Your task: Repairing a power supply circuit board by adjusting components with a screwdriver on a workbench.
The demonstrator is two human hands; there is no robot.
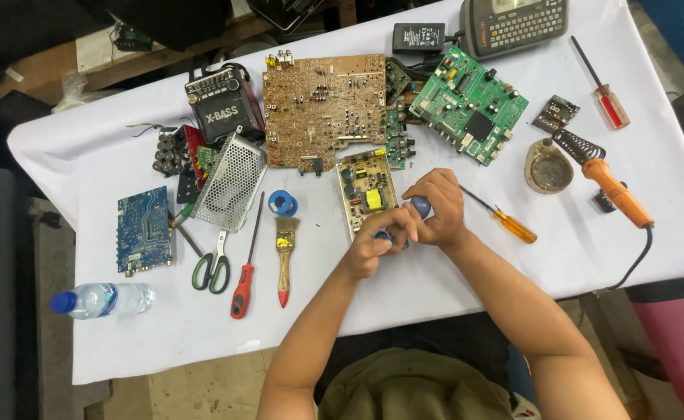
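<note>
My left hand (372,243) and my right hand (437,207) meet over the near end of a small tan power-supply board (365,194) with a yellow transformer. Both hands close on a small blue object (420,206); a blue part also shows under the left fingers. What exactly it is I cannot tell. The board lies flat on the white tablecloth (451,272), partly hidden by my fingers.
Nearby lie an orange-handled screwdriver (507,223), a brush (284,253), a red screwdriver (243,280), green scissors (213,268), a blue tape roll (283,204), a large brown circuit board (324,109), a green board (470,105), an orange soldering iron (614,190) and a water bottle (101,299).
</note>
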